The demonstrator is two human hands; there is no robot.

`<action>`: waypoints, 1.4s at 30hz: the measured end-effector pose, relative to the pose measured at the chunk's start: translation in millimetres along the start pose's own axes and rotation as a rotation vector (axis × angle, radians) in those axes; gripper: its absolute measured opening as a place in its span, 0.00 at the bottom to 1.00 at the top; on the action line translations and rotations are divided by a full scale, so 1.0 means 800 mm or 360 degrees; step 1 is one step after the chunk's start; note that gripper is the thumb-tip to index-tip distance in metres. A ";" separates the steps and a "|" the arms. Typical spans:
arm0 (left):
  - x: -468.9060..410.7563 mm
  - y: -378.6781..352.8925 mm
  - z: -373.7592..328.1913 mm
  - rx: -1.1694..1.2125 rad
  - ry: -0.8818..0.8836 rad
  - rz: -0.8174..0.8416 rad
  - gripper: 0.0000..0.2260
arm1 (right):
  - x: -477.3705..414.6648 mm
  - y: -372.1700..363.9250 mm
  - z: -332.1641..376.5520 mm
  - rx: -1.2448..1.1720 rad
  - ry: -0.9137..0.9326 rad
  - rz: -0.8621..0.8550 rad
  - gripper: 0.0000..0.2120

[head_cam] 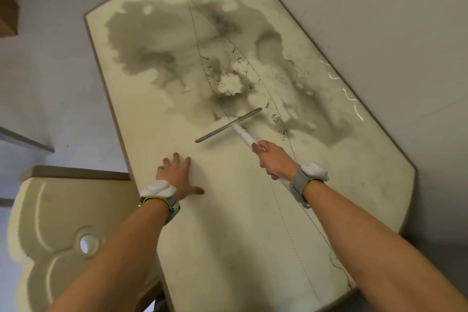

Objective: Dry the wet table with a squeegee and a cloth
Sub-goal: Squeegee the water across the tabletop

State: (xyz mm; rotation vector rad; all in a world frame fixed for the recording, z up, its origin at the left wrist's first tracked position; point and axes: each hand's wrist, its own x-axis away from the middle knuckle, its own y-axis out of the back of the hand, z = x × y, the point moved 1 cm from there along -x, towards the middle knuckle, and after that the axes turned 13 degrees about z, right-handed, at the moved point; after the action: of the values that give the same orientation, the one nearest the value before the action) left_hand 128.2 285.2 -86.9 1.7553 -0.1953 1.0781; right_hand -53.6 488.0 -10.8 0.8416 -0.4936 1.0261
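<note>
Gripping the white handle of the squeegee [229, 125] in the right hand [272, 159], fingers curled round the shaft well back from the blade, probably for reach across the table [228, 248] without leaning over the wet part. Sets the blade at the near edge of the water [164, 58], slanted across the table, on or just above the surface; cannot tell which. Looks like a placement meant for dragging the dark, spreading water in one direction, with the slant likely chosen for steering it off along the rubber rather than letting it spill round both ends. Presses the left hand [177, 175] flat on the dry near part of the table, fingers spread and straight, holding nothing, apparently as a brace for the stretch and well clear of the blade's path. Leaves most of the job undone, judging by the wide wet area over the far half and the glints of water along the right edge beside the wall [379, 20]. Shows no cloth anywhere in view, so presumably saving the wiping for after the squeegee strokes. Stands close to a pale chair [50, 223] at the near left corner, just beside the table and well apart from the water.
</note>
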 end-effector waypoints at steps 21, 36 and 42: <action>-0.034 0.021 -0.058 -0.0092 -0.0255 0.0242 0.62 | 0.025 0.077 -0.079 0.0218 -0.0070 0.0232 0.16; -0.024 0.017 -0.054 -0.0081 -0.0149 0.0099 0.62 | 0.080 0.110 -0.161 0.0099 -0.0201 0.0121 0.12; -0.027 0.019 -0.007 0.0135 0.0037 0.0243 0.61 | 0.015 0.104 -0.082 0.0238 -0.0079 0.0186 0.18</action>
State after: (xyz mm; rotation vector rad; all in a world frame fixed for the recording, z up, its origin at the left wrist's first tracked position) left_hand 103.8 275.3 -92.0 1.8261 -0.2764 1.2316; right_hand -123.5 568.4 -10.4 0.9823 -0.5178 1.1625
